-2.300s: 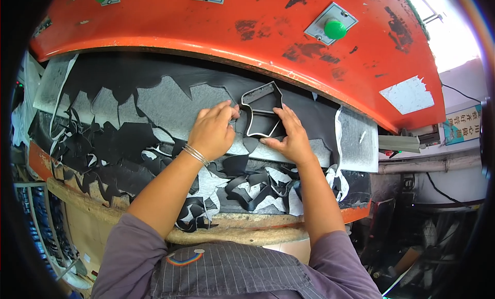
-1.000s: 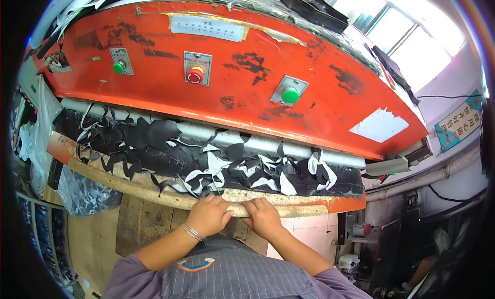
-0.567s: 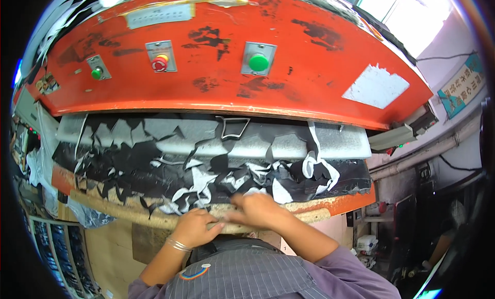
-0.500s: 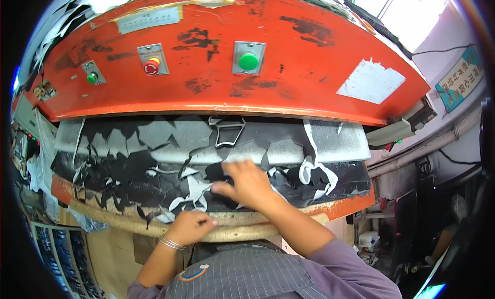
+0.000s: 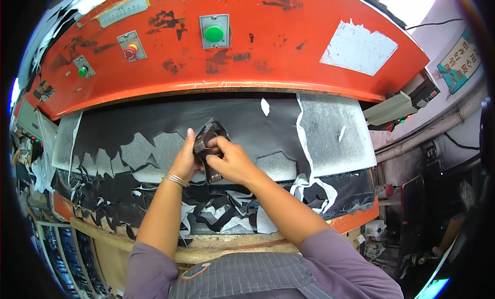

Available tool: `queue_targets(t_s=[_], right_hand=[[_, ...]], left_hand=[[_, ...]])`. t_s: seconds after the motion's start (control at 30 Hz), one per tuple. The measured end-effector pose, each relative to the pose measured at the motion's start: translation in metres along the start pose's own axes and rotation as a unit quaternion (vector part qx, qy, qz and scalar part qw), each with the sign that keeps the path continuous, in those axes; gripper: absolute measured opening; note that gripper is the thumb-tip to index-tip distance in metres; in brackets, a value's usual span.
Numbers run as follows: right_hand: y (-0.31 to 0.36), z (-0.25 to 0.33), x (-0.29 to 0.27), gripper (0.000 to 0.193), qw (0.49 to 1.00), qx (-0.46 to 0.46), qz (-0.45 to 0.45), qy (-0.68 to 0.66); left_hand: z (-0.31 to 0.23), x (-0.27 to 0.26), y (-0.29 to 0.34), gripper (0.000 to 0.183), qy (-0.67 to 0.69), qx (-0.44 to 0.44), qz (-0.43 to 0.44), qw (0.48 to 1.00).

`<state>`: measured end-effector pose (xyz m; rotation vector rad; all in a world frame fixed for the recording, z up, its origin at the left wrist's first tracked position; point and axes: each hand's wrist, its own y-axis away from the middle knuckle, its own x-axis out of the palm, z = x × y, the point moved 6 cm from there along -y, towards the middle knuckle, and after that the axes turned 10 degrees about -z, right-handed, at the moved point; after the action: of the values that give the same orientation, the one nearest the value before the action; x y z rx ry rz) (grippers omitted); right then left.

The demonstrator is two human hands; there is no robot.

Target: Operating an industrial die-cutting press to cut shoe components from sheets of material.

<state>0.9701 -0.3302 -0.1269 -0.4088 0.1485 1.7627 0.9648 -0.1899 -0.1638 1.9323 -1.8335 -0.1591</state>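
A dark metal cutting die (image 5: 215, 124), a band-like frame, is held up above the sheet in front of me. My left hand (image 5: 184, 162) grips its left side, thumb pointing up. My right hand (image 5: 229, 162) has its fingers bent over the die's middle and right side; the fingertips are partly hidden there, and whether they also pinch a cut piece is unclear. Beneath lies a black leather-like sheet (image 5: 242, 121) with a ragged, cut-out near edge and a white rim on its right. It rests on a pale cutting board (image 5: 337, 139).
Black and white scraps (image 5: 221, 211) heap along the near edge, above a worn tan rail (image 5: 206, 253). Behind the board hangs the orange press head (image 5: 278, 61) with green buttons (image 5: 213, 34) and a red knob (image 5: 130, 52). A grey bracket (image 5: 394, 107) juts out at right.
The die has left the sheet and is now in both hands. My hands have moved forward from the scraps and near rail. The sheet now shows a broader uncut stretch.
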Motion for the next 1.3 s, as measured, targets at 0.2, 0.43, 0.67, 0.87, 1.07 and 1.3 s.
queue_targets(t_s=[0.2,0.43,0.67,0.87,1.07,1.3], right_hand=[[0.021,-0.024,-0.051,0.025,0.990,0.052,-0.032,-0.128],[-0.015,-0.018,-0.050,0.033,0.914,-0.050,0.008,0.402],[-0.015,-0.029,-0.039,0.029,0.897,-0.089,0.018,0.432],[0.002,-0.031,-0.047,0.039,0.901,-0.111,0.054,0.416],[0.041,-0.037,-0.058,0.088,0.926,-0.146,-0.118,0.327],[0.065,-0.065,-0.064,0.106,0.915,-0.034,-0.161,0.369]], left_hand=[[0.031,-0.007,0.021,0.029,-0.221,0.138,-0.144,0.955],[0.049,0.007,0.069,0.034,-0.237,0.218,-0.169,0.932],[0.054,-0.041,0.110,0.030,-0.159,0.112,-0.194,0.961],[0.056,-0.115,0.178,0.038,-0.222,0.008,-0.184,0.957],[-0.023,-0.126,0.211,0.113,-0.521,0.225,-0.262,0.781],[-0.010,-0.013,0.087,0.061,-0.376,0.321,-0.107,0.863]])
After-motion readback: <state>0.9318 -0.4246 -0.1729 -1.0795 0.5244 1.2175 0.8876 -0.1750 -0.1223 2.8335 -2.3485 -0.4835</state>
